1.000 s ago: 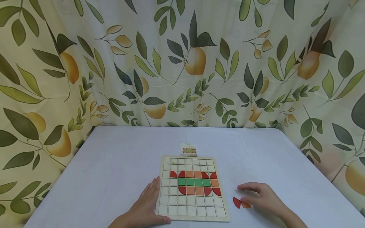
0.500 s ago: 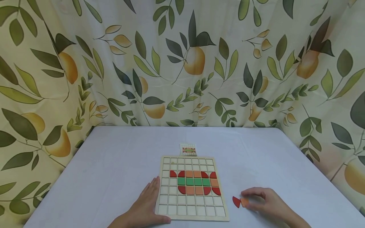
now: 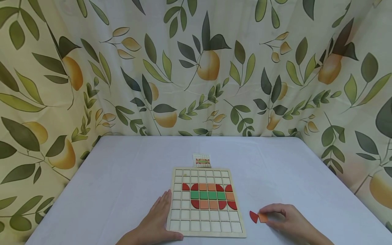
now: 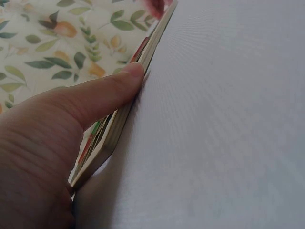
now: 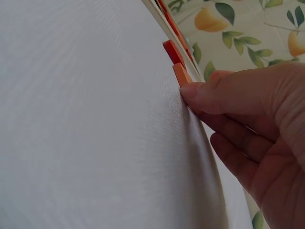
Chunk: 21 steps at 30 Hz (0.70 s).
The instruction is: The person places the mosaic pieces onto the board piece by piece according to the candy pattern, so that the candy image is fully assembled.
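On the table lies a wooden grid board (image 3: 214, 234) with red quarter-circle, orange square and green square tiles in its middle rows. My left hand (image 3: 154, 217) rests along the board's left side, fingers straight, its thumb at the near edge; the left wrist view shows that thumb (image 4: 112, 88) against the board's side. To the right of the board, my right hand (image 3: 284, 221) pinches a loose orange square tile (image 3: 262, 217) between thumb and fingers. A loose red quarter-circle tile (image 3: 253, 216) lies just left of it, close to the orange one (image 5: 180, 74).
A small pattern card (image 3: 202, 160) sits at the board's far edge, showing a similar coloured design. White cloth covers the table (image 3: 137, 163). A curtain (image 3: 190, 109) with fruit and leaf prints hangs around the back and sides.
My right hand has shifted slightly right and nearer, and its fingers have closed onto the orange tile, now uncovered more. The left hand and board stay put.
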Each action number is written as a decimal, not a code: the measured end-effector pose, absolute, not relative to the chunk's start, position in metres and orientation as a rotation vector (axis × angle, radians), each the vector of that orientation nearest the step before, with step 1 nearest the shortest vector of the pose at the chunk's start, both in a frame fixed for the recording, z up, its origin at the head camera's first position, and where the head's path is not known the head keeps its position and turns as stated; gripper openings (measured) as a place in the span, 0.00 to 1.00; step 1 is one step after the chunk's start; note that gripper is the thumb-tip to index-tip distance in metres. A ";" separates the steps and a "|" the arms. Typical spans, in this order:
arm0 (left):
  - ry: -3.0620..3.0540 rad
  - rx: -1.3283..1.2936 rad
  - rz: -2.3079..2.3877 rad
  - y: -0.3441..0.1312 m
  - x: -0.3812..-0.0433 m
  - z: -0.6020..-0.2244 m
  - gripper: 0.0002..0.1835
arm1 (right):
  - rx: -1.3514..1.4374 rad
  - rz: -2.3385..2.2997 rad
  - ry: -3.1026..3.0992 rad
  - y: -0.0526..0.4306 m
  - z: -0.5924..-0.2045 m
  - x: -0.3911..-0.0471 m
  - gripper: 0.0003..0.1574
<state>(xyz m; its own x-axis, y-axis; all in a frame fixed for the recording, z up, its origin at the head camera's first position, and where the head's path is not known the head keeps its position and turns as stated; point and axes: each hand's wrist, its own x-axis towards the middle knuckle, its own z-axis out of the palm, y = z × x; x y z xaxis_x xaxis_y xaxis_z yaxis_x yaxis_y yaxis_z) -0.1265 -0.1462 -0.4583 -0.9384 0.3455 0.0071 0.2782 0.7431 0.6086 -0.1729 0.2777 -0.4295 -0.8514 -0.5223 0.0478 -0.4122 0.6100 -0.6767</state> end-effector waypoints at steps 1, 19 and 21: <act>2.832 0.504 0.965 -0.146 -0.127 -0.458 0.72 | -0.791 -1.069 2.683 0.278 -0.430 -0.173 0.18; 2.830 0.500 0.949 -0.146 -0.126 -0.458 0.72 | -0.806 -1.054 2.901 0.265 -0.423 -0.179 0.17; 2.836 0.502 0.938 -0.145 -0.126 -0.458 0.72 | -0.802 -1.070 2.896 0.260 -0.422 -0.181 0.17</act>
